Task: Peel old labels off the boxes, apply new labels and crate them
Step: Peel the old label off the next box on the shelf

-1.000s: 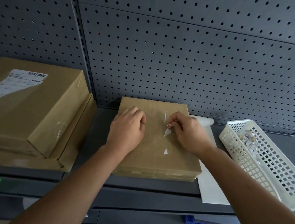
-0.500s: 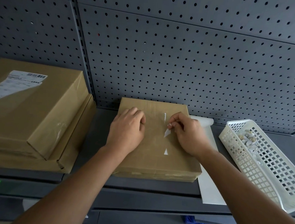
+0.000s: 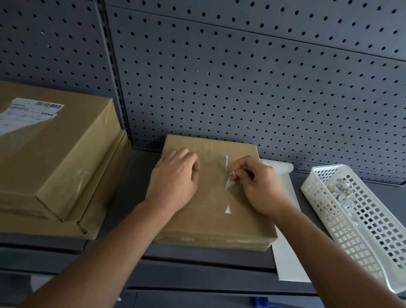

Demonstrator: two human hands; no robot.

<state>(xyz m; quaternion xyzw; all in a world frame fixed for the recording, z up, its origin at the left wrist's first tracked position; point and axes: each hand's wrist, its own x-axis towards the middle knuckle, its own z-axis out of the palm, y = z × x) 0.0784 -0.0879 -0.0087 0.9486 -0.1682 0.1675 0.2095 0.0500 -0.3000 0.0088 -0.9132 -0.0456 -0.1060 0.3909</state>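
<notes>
A flat brown cardboard box (image 3: 211, 222) lies on the grey shelf in the middle. Only white label scraps remain on its top: a thin strip (image 3: 226, 160), a torn sliver (image 3: 228, 183) and a small triangle (image 3: 228, 209). My left hand (image 3: 174, 178) rests on the box's left part with fingers curled, holding nothing. My right hand (image 3: 259, 185) pinches the upper end of the torn sliver between thumb and fingertips, and the sliver is lifted off the cardboard.
Two stacked cardboard boxes (image 3: 36, 160) stand at the left; the top one carries a white barcode label (image 3: 17, 117). A white backing sheet (image 3: 287, 245) lies right of the middle box. A white perforated basket (image 3: 370, 240) with label scraps sits far right. Grey pegboard (image 3: 228, 70) closes the back.
My right hand's fingertips have shifted slightly on the torn sliver. The left hand and the box have stayed put.
</notes>
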